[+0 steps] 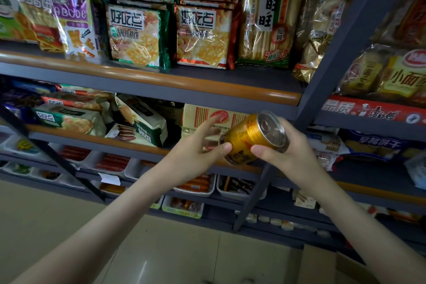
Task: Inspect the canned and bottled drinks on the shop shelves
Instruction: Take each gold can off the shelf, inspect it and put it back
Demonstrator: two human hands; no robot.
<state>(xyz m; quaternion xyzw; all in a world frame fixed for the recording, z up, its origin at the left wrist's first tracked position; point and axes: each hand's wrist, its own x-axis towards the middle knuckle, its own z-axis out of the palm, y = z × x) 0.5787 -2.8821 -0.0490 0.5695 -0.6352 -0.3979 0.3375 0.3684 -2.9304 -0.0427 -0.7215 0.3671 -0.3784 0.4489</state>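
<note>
- gold can [251, 138] tilted, silver top toward the camera, in front of the snack shelves [161, 77]
- right hand [285, 145] grips it, thumb and fingers wrapped round
- left hand [198, 154] spread, fingers nearly straight, thumb touching the can's lower end

Gold can [251, 138]: one. Grips: two, left grip [198, 157] and right grip [283, 147], both at the can. Above the can: two rows of square biscuit packs, green-edged row [136, 37] and red-edged row [202, 37]; two tall snack bags, striped bag [267, 18] and gold-foil bag [320, 30]. Far up-left of the can: one purple pack [71, 23]. Behind the can: one beige box [198, 113]. Below the can: white trays [191, 192], at least four, others too blurred to count.
</note>
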